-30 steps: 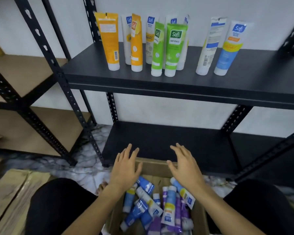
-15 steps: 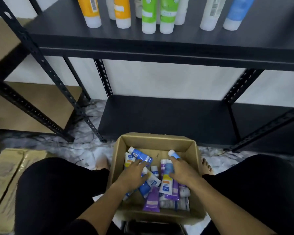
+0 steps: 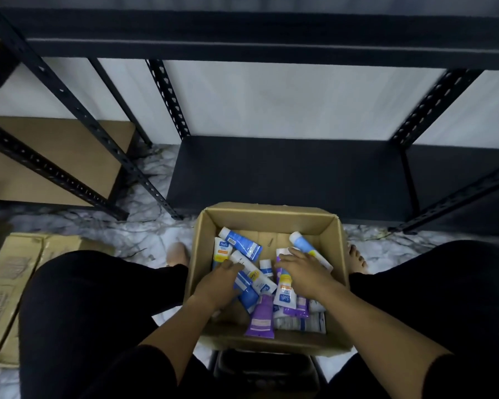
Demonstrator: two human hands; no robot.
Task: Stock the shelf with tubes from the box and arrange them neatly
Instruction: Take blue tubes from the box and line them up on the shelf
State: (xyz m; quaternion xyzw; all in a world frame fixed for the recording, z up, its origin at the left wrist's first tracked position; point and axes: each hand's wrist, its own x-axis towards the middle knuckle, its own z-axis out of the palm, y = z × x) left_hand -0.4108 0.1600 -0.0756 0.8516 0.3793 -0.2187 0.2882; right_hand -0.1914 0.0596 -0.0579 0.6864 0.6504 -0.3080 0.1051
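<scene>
An open cardboard box stands between my knees, holding several loose tubes. Among them are a blue tube, a purple tube, a white and blue Safi tube and a pale blue tube. My left hand is down in the box with its fingers curled over a white tube; a firm grip does not show. My right hand lies flat on the pile, fingers apart. The black upper shelf shows only its front edge. The black lower shelf is bare.
Perforated black uprights frame the shelf bay. A rack with brown boards stands at the left. Flat cardboard cartons lie on the marble floor at lower left. A dark stool sits under the box.
My view has tilted down, so the standing tubes on the upper shelf have left the frame. Both hands dropped from above the box rim onto the tubes inside.
</scene>
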